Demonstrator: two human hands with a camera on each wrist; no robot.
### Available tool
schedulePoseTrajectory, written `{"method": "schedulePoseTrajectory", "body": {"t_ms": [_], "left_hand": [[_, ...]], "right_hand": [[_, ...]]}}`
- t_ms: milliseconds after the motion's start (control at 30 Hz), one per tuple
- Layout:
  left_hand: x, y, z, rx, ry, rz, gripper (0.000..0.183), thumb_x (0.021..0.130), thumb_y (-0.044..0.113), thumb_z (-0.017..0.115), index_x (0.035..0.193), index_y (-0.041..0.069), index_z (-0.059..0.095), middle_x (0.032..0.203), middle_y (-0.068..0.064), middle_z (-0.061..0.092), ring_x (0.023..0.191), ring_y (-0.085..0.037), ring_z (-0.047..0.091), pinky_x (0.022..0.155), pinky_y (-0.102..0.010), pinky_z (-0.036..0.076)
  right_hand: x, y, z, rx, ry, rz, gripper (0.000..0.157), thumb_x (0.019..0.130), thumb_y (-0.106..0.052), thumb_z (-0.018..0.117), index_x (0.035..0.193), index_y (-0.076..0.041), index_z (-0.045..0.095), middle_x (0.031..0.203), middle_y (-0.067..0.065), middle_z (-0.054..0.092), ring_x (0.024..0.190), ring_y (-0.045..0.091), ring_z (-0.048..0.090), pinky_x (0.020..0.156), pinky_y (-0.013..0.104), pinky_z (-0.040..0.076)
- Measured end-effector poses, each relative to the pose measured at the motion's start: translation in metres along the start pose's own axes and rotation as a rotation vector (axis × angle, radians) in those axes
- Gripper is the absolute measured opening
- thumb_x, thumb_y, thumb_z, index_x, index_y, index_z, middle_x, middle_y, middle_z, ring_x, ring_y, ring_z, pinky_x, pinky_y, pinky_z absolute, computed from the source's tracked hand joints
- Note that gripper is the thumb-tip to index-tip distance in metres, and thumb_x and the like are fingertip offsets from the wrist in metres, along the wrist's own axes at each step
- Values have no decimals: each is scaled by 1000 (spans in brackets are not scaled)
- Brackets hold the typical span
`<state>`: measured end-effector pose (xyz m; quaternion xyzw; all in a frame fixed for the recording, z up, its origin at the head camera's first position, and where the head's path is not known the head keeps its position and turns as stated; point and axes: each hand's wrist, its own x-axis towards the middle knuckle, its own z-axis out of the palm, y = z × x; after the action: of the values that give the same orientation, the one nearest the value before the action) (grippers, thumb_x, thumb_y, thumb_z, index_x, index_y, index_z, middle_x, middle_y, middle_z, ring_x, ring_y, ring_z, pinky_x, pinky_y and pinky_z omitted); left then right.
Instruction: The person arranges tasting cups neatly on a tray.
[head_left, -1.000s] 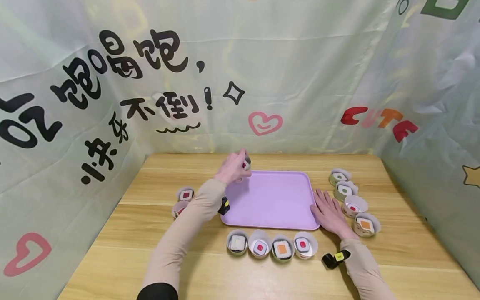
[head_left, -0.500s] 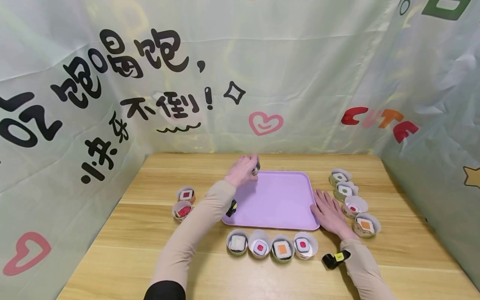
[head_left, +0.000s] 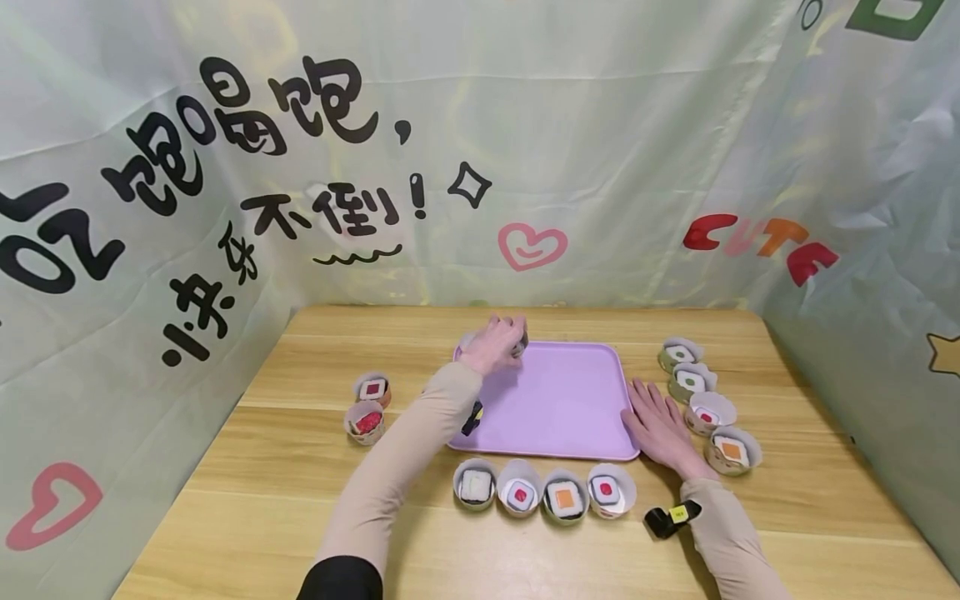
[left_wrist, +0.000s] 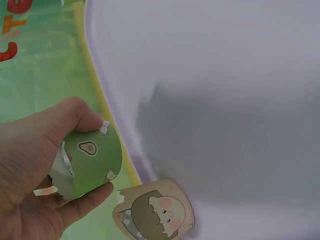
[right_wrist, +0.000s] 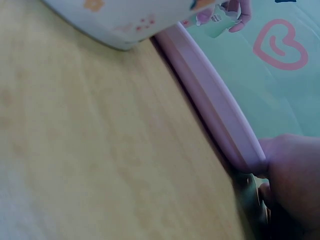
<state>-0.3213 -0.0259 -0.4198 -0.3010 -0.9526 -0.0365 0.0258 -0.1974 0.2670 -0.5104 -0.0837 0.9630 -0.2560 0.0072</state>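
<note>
In the head view, my left hand (head_left: 493, 343) is above the far left part of a purple tray (head_left: 562, 400). Between thumb and fingers it grips a green paper cup (left_wrist: 95, 155) printed with an avocado, held tilted in the left wrist view. A beige paper cup (left_wrist: 157, 210) with a cartoon face stands at the tray's corner, just below that hand; in the head view it is mostly hidden. My right hand (head_left: 660, 423) lies with fingers stretched out along the tray's right edge, its thumb touching the rim.
In front of the tray stand several cups (head_left: 520, 490) with sushi-like pieces in them. More such cups line the right side (head_left: 692, 381), close to my right hand. Two others (head_left: 367, 421) stand at the left. A printed cloth (head_left: 600, 167) hangs behind the table.
My left hand has moved right and slightly down with the green cup, uncovering the left-hand cups and part of the cup at the tray's corner. The right hand stays put.
</note>
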Motion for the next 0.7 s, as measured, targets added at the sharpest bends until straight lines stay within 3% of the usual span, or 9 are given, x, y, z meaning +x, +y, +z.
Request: {"method": "schedulePoseTrajectory", "body": {"t_ms": [400, 700], "left_hand": [[3, 4, 6, -76, -59, -41, 45, 88, 21, 78, 125, 7, 56, 123, -17, 62, 110, -35, 62, 92, -44, 59], [4, 7, 15, -79, -77, -40, 42, 94, 19, 71, 131, 7, 57, 128, -19, 59, 112, -36, 63, 93, -44, 59]], "right_hand": [[-1, -2, 0, -2, -2, 7, 61, 108, -30, 39, 156, 5, 25, 163, 33, 18, 151, 54, 9, 121, 69, 3], [0, 0, 2, -18, -2, 4, 62, 108, -31, 38, 157, 4, 24, 163, 32, 18, 152, 54, 9, 121, 69, 4]]}}
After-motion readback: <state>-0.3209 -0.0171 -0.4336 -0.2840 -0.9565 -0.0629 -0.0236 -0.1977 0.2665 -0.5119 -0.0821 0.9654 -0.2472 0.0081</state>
